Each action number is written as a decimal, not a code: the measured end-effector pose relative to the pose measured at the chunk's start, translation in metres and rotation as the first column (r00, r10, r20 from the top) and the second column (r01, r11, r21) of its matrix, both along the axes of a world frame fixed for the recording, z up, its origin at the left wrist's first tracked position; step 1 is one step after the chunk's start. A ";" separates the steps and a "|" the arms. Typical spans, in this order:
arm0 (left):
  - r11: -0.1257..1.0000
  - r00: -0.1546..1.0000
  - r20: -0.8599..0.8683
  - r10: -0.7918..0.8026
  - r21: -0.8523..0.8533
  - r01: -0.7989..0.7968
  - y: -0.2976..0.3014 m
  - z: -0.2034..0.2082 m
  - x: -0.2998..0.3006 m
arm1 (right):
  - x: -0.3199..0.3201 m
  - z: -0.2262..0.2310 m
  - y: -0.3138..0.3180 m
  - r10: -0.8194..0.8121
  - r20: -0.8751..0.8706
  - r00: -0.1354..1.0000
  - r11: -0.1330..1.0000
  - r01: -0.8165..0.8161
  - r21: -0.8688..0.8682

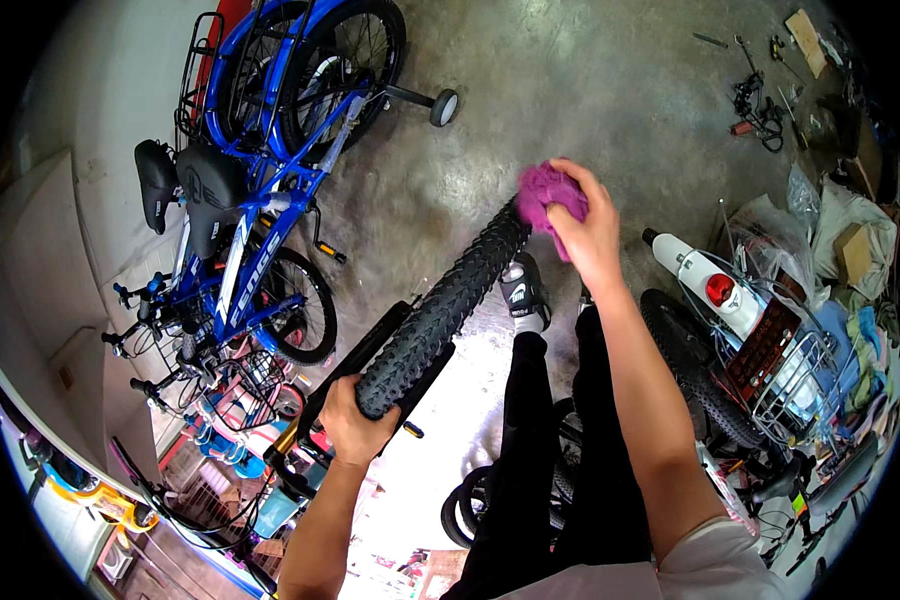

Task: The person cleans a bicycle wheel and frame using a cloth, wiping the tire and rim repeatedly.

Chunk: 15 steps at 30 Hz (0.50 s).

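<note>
A black knobby bicycle tyre [448,300] runs slantwise across the middle, seen along its tread, with fork legs on either side of its near end. My left hand [358,420] is closed round that near end, its thumb on one side and fingers on the other. At the far end, my right hand [592,230] clutches a fuzzy magenta cloth [550,195] that presses on the tread. The fingers of this hand are bent over the cloth, and part of the tyre tip is covered by it.
Blue bicycles [280,190] with black saddles crowd the left; a training wheel [444,107] juts out. My sandalled foot [523,290] is beside the tyre. On the right are a white rear fender with red light [719,290] and a wire rack [795,385]. Tools [760,105] lie on concrete.
</note>
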<state>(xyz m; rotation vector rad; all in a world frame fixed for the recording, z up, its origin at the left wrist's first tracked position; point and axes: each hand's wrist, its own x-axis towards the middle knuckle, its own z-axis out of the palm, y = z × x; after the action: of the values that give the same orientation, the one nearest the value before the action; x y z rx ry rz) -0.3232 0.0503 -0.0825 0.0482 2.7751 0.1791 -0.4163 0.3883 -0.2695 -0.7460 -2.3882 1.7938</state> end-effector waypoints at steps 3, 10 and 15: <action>0.999 1.000 0.006 0.028 0.028 -0.029 0.003 -0.002 -0.002 | 0.005 -0.023 -0.022 0.035 0.095 0.995 0.990 -0.021 -0.140; 0.999 1.000 -0.007 0.026 0.037 -0.026 -0.010 -0.002 -0.001 | 0.031 0.100 -0.113 0.313 -0.454 0.834 0.881 -0.434 -0.189; 0.997 0.998 0.031 0.048 0.064 -0.050 -0.011 -0.007 0.001 | 0.052 0.130 -0.133 0.529 -0.455 0.716 0.768 -0.632 -0.102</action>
<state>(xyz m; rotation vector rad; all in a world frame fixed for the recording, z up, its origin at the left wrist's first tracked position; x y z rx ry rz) -0.3222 0.0390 -0.0892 -0.0064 2.7424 0.2795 -0.3644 0.2556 -0.1399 0.4418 -2.2652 2.2113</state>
